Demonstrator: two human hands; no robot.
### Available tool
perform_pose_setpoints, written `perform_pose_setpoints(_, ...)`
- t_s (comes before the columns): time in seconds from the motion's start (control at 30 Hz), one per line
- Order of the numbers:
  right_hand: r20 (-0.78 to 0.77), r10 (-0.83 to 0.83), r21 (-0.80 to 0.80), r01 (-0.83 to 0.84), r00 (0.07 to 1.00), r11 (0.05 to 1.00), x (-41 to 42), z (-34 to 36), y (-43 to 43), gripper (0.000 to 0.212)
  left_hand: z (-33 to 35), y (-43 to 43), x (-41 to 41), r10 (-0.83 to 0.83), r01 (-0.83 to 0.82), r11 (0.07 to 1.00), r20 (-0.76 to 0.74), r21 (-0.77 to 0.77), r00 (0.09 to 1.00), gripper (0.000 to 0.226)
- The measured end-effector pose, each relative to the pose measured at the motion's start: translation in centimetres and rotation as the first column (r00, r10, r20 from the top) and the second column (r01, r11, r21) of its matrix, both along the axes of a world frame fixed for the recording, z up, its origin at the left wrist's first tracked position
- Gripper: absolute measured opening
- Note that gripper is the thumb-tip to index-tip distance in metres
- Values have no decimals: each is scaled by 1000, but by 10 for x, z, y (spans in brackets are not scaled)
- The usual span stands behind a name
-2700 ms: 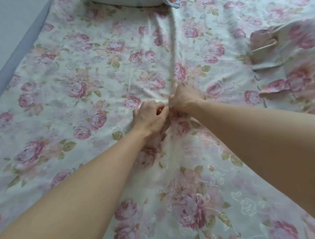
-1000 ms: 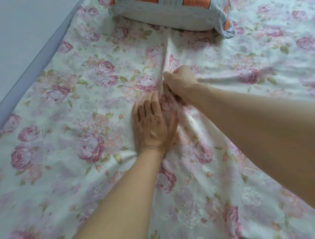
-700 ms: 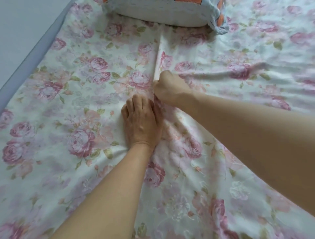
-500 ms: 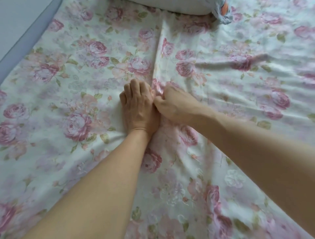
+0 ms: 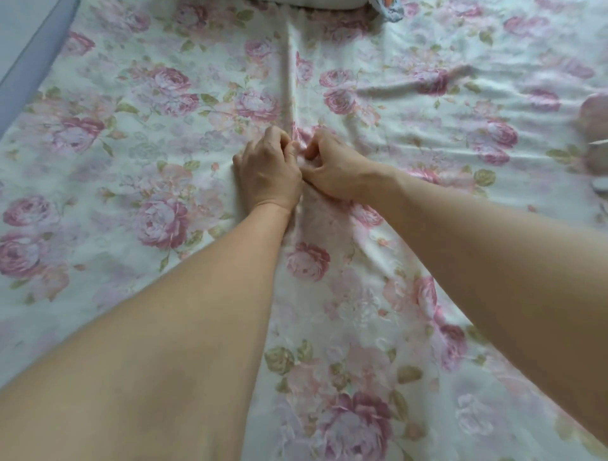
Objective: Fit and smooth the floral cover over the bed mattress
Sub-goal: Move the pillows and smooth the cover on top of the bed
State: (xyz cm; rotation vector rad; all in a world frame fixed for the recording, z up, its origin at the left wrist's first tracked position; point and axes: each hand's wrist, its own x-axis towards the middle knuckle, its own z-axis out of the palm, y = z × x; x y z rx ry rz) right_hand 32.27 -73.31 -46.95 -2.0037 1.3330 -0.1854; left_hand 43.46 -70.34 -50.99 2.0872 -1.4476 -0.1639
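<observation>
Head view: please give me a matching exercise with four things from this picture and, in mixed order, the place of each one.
Things:
1 left hand
2 right hand
3 pillow
4 grey-blue strip

Places:
A top edge of the picture
B right of the raised fold in the floral cover, pinching it
C far left edge
D left of the fold, pinching it

Pairs: 1-D; 2-B; 3-A; 4-C

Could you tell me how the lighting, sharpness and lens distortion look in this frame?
Head view: soft, even light, with only faint shadows beside the left hand and right hand; mild sheen on the creases of the floral cover at right; the wide lens swells the forearms near the bottom; the print looks slightly soft toward the edges.
</observation>
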Motion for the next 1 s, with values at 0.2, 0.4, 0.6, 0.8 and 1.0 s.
perform_pose_setpoints(0.2,-116,-216,-153,197,969,968,6,11,66,41,28,-6,21,-104,149,970,-226,194,969,14)
perform_pose_setpoints(0.4,-318,-29,-114,-8,948,993,27,17,100,35,28,-10,29,-74,173,966,-430,195,900,28)
perform_pose_setpoints(0.6,3,-129,-25,129,992,991,33,7,105,33,21,-9,34,-106,209,966,-500,154,859,23)
perform_pose_setpoints(0.8,-49,-96,-78,92,994,993,38,-1,106,28,29,10,39,-133,296,944,-655,145,744,31)
perform_pose_setpoints(1.0,-68,-86,16,88,994,996,39,4,115,20,31,73,42,-79,255,958,-729,134,680,15)
